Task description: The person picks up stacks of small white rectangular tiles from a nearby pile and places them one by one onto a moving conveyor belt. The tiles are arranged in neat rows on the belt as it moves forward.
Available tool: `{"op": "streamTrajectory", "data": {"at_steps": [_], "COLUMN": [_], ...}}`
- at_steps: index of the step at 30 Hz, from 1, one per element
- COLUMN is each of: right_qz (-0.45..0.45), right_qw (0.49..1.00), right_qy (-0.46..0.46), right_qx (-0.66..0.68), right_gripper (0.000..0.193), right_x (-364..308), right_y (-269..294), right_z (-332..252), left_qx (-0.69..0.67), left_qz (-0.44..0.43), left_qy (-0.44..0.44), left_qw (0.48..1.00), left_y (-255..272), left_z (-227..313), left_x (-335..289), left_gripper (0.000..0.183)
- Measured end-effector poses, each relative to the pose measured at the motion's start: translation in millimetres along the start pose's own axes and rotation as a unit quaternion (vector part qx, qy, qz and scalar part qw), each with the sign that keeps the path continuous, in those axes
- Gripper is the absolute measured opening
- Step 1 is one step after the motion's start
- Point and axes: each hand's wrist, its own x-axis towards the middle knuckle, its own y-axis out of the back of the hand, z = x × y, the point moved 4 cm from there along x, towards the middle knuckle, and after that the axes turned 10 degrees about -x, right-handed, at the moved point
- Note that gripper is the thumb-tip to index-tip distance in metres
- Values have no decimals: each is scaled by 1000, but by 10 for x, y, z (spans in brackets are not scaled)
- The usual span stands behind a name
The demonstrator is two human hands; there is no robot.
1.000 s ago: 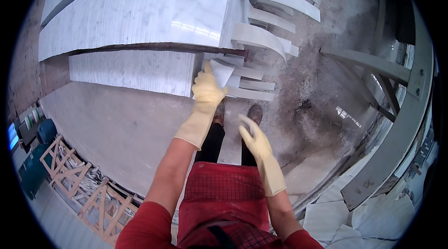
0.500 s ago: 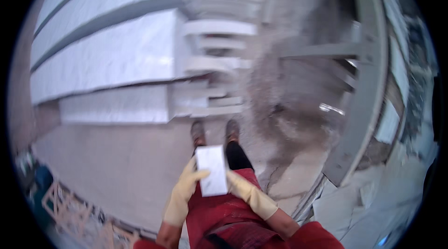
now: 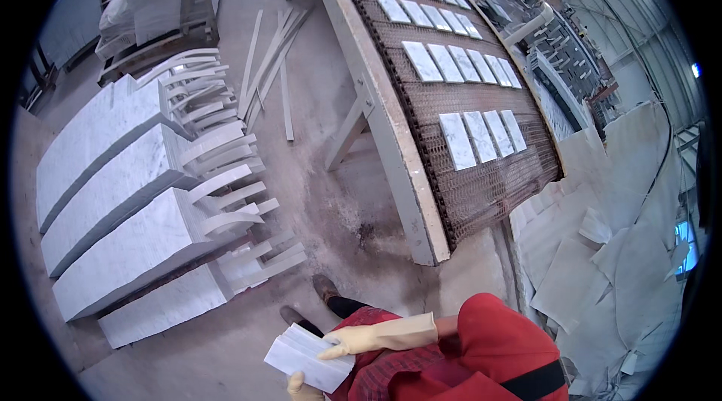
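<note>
While gloved fingers (image 3: 335,352) clasp white tile (image 3: 308,357).

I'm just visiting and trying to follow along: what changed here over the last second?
The left hand lifted a white tile off the racked marble stacks; both hands then brought it in to the body, and the right hand now rests on top of it. The person also turned right, so a mesh conveyor carrying tiles has come into view. The gloves stayed on, and the stacks stayed put.
</note>
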Motion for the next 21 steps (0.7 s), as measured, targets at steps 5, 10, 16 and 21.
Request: {"op": "streamTrajectory", "data": {"at_steps": [5,10,16,21], "right_qz": [58,107,106,53], "right_qw": [983,968,947,920], "right_qy": [-21,27,65,84], "right_qx": [-174,-226,-297,-380], "right_gripper": [88,87,85,84], "right_x": [-467,-773,-1069,-1219], "right_y": [234,217,-68,-463], "right_z": [-333,-524,-704,-465], "left_qx": [-53,-88,-114,-100], "left_qz": [-59,-118,-124,-97], "left_qy": [-57,-106,-209,-348], "left_qw": [995,983,963,927], "left_y": [-278,-462,-611,-858], "left_z": [-86,-219,-478,-943], "left_x": [-71,-86,-354,-896], "left_gripper": [105,112,117,106]}}
